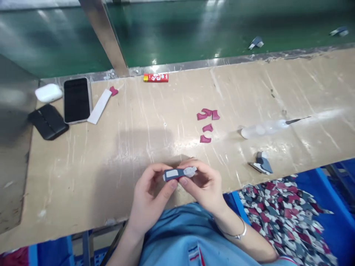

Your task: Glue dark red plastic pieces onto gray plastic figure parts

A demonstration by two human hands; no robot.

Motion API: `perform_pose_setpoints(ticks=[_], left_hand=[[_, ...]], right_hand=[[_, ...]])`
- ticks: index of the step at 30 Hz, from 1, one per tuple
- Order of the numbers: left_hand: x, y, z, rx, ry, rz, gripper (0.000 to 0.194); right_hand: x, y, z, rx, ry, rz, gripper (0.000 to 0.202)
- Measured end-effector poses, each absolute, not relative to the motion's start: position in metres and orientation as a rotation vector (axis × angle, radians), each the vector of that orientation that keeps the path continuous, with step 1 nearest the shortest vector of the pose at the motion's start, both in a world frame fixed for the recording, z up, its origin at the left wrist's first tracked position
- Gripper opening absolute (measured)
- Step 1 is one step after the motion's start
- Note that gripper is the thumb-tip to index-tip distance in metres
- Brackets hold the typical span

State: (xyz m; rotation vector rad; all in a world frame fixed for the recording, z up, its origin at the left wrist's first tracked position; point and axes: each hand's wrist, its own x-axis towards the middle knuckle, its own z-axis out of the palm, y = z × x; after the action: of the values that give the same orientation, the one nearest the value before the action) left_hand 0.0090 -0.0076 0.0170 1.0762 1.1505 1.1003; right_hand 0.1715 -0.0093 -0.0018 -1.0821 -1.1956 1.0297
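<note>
Between my two hands is a small grey, white and dark red plastic part [179, 173], held just above the near edge of the table. My left hand [155, 192] pinches its left end between thumb and fingers. The other end is gripped by my right hand [202, 181] in the same way. Several loose dark red pieces [207, 128] lie on the table beyond my right hand. Farther right, a grey and white part [261, 163] rests close to the front edge. What my fingertips cover of the held part is hidden.
A clear bottle with a thin dark tip [263, 129] lies at the right. A phone [77, 99], white case [48, 92], black wallet-like item [48, 121] and red lighter [156, 77] sit farther back. Green conveyor [183, 33] runs behind. A blue bin [337, 207] holds many parts.
</note>
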Motion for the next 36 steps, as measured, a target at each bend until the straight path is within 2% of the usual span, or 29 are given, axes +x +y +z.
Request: perform_pose_setpoints(ticks=[4, 9, 13, 17, 18, 22, 29, 36], left_hand=[[0.01, -0.004, 0.021, 1.019, 1.104, 0.995, 0.031], [0.009, -0.003, 0.028, 0.725, 1.08, 0.949, 0.038], [-0.001, 0.0, 0.027, 0.826, 0.877, 0.841, 0.038], [-0.008, -0.003, 0.023, 1.214, 0.943, 0.936, 0.063], [-0.008, -0.004, 0.023, 1.365, 0.994, 0.978, 0.064], [-0.004, -0.004, 0.023, 1.855, 1.042, 1.087, 0.036], [-0.003, -0.003, 0.02, 1.854, 0.982, 1.194, 0.034], [-0.005, -0.004, 0.023, 1.672, 0.957, 1.122, 0.029]], right_hand=[[0.177, -0.008, -0.003, -1.115, -1.214, 1.1, 0.009], [0.187, -0.002, 0.002, -0.965, -1.45, 0.983, 0.041], [0.196, 0.004, 0.007, -0.82, -1.651, 0.907, 0.023], [0.2, 0.002, 0.006, -0.918, -1.563, 0.851, 0.019], [0.199, 0.001, 0.005, -0.931, -1.538, 0.84, 0.018], [0.196, -0.005, 0.001, -0.948, -1.516, 0.863, 0.019], [0.195, -0.005, 0.004, -0.931, -1.476, 0.923, 0.03], [0.195, -0.003, 0.013, -0.846, -1.495, 0.994, 0.026]])
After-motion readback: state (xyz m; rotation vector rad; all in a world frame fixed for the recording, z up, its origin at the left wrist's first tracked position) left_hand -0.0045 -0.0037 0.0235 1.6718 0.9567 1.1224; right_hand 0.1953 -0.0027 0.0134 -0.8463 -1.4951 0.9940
